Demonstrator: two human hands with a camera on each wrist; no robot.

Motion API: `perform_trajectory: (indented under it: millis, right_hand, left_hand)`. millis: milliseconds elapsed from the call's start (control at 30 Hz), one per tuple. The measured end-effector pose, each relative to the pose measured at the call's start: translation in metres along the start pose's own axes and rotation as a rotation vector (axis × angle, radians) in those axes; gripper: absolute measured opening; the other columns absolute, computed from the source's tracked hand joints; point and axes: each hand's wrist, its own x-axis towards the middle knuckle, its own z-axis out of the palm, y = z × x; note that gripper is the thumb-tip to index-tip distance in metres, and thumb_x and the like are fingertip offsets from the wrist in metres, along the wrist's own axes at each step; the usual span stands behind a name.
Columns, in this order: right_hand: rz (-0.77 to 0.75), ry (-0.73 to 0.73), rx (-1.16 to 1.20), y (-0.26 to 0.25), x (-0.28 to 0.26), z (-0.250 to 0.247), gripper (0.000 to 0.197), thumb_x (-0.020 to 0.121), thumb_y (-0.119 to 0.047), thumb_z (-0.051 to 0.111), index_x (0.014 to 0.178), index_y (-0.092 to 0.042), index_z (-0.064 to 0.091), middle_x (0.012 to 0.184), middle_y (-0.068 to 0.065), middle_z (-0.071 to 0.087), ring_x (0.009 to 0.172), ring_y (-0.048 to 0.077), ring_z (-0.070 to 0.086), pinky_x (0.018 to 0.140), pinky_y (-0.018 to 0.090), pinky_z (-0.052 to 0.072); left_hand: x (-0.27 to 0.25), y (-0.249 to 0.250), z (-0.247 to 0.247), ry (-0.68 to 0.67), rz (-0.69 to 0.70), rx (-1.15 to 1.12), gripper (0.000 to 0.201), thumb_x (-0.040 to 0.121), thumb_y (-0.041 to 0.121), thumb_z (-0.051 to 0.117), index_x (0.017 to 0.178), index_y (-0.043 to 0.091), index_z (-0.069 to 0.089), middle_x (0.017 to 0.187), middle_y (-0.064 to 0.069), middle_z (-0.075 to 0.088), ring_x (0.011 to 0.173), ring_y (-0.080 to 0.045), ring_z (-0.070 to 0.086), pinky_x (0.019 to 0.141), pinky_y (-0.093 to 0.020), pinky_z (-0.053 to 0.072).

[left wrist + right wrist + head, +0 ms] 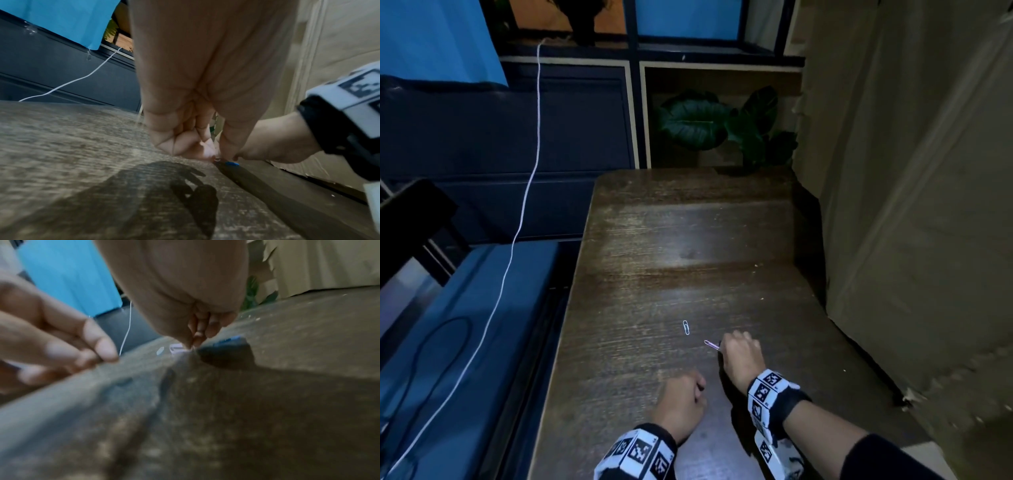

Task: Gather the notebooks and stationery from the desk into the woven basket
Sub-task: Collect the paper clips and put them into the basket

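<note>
Right hand (739,356) fingers are pinched on a pink clip (711,344) on the desk (654,240); a white clip (686,327) lies near, at 11 o'clock from it. Left hand (681,401) is curled, and what it holds cannot be told. No notebooks or basket are seen, so probably only small stationery is left to gather.

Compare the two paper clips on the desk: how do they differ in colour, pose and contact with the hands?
The pale paper clip is whitish-blue; the pink paper clip is pink. The pale paper clip lies pointing away from the person, the pink paper clip slants diagonally. No hand touches the pale paper clip, while the right hand pinches one end of the pink paper clip. Both are small wire clips on the wooden desk.
</note>
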Motion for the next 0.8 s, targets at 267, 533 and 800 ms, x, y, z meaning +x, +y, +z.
perform_trajectory:
  millis: [267, 533, 800]
  right_hand:
    - [0.002, 0.03, 0.168, 0.045, -0.045, -0.058, 0.019, 0.093, -0.018, 0.043, 0.1, -0.011, 0.06, 0.109, 0.01, 0.062, 0.108, 0.03, 0.056, 0.087, 0.036, 0.044]
    - [-0.015, -0.02, 0.264, 0.098, -0.1, -0.09, 0.013, 0.092, -0.018, 0.048, 0.081, -0.026, 0.049, 0.093, -0.003, 0.06, 0.098, 0.02, 0.059, 0.083, 0.03, 0.043]
    - [0.014, -0.122, 0.284, 0.122, -0.133, -0.082, 0.021, 0.091, -0.022, 0.049, 0.071, -0.028, 0.047, 0.083, -0.01, 0.058, 0.089, 0.015, 0.062, 0.075, 0.026, 0.045]
  left_hand:
    - [0.034, 0.031, 0.018, 0.073, 0.144, 0.16, 0.026, 0.087, 0.011, 0.044, 0.109, 0.016, 0.057, 0.114, -0.004, 0.054, 0.111, -0.025, 0.049, 0.095, -0.036, 0.045]
    - [0.082, 0.065, 0.029, -0.013, 0.089, 0.314, 0.027, 0.092, 0.008, 0.042, 0.117, 0.004, 0.053, 0.122, -0.018, 0.057, 0.111, -0.037, 0.058, 0.091, -0.042, 0.047]
    - [0.095, 0.058, 0.05, 0.018, 0.119, 0.332, 0.023, 0.093, 0.021, 0.052, 0.114, 0.01, 0.051, 0.121, -0.012, 0.053, 0.111, -0.032, 0.055, 0.09, -0.043, 0.048]
